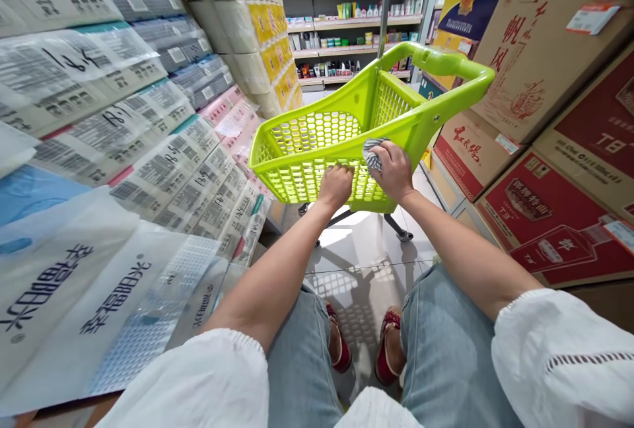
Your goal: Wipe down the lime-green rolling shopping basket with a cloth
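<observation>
A bright green plastic shopping cart (317, 125) with a perforated basket stands side-on in front of me. My left hand (337, 185) has its fingers curled against the lower holes of the basket's near side, gripping it. Higher and to the right, my right hand (393, 167) presses a grey-and-white striped cloth (372, 154) against the smooth side panel below the handle. The cart handle (458, 68) rises at the upper right, apart from both hands. Part of the cloth is hidden under the right fingers.
Stacked plastic-wrapped packs (163, 150) line the left side, beside yellow-and-white packages (267, 25). Cardboard cartons (520, 65) rise close on the right. Behind the cart, shelves (347, 22) hold small bottles and boxes. The cart's caster wheel (405, 236) rests on the tiled floor (361, 243).
</observation>
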A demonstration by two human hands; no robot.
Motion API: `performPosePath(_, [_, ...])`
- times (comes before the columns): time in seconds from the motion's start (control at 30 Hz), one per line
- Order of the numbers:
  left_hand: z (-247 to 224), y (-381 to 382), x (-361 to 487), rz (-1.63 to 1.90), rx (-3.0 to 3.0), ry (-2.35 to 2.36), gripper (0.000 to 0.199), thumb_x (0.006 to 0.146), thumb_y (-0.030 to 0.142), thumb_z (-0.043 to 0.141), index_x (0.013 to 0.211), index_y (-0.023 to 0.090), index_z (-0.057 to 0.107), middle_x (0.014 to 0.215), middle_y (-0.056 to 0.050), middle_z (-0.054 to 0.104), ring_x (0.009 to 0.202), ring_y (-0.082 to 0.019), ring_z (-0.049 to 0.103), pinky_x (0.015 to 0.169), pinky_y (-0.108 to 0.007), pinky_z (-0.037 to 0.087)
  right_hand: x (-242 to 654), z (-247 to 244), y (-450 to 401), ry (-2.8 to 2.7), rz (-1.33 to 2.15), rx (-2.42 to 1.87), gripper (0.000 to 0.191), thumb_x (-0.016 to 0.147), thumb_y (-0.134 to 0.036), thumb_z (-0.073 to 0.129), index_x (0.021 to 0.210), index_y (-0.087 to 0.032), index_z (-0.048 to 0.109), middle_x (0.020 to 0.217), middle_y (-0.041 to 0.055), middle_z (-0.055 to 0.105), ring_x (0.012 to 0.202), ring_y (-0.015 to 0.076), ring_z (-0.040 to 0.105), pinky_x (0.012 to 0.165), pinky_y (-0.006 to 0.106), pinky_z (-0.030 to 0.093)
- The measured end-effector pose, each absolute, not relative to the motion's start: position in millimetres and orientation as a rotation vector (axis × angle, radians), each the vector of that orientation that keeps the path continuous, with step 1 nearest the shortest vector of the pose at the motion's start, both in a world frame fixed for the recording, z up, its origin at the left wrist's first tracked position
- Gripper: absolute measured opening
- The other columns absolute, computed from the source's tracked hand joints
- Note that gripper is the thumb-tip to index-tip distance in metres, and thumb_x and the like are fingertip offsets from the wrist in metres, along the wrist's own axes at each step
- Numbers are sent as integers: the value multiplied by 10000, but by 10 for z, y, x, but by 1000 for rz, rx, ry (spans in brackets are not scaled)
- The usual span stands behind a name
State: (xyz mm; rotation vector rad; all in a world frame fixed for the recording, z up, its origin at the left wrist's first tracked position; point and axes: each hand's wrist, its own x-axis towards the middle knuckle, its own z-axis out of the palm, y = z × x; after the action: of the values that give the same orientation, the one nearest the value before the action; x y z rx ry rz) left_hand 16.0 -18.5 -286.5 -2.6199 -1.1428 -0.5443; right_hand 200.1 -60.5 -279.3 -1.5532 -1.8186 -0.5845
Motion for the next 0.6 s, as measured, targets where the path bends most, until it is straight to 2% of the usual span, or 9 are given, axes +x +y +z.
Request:
performPosePath(0.17, [-2926,-89,252,-547,-2631,-1218,337,934,119,342,1091,128,640,1017,-169,679,1071,-293,553,900,-410,367,1967,-2983,-530,-2016,-618,-1616,356,936,-342,475,1255,-224,581,1296,111,569,1035,254,507,874,374,357])
performPosePath(0.37, [-2976,-2,243,-602,-2715,-1199,336,909,106,374,1117,116,638,1010,-167,672,1071,-296,542,923,-405,366,1995,-3558,-559,-2365,-635,-1543,382,999,-235,296,1267,-209,567,1266,111,606,1018,244,533,833,388,344])
performPosePath(0.5, [-3018,37,229,-667,-2751,-1242,353,927,128,355,1154,114,625,1020,-160,663,1090,-295,527,959,-406,354,1990,-3839,-652,-2643,-518,-1471,361,990,-179,314,1218,-167,594,1222,123,623,1042,233,546,826,373,358])
performPosePath(0.6, [-3035,49,212,-641,-2743,-1215,374,933,138,341,1195,114,607,1019,-153,661,1091,-295,519,955,-405,359,1976,-3782,-641,-2637,-471,-1482,344,986,-173,330,1188,-167,607,1174,121,637,1021,223,551,825,362,360])
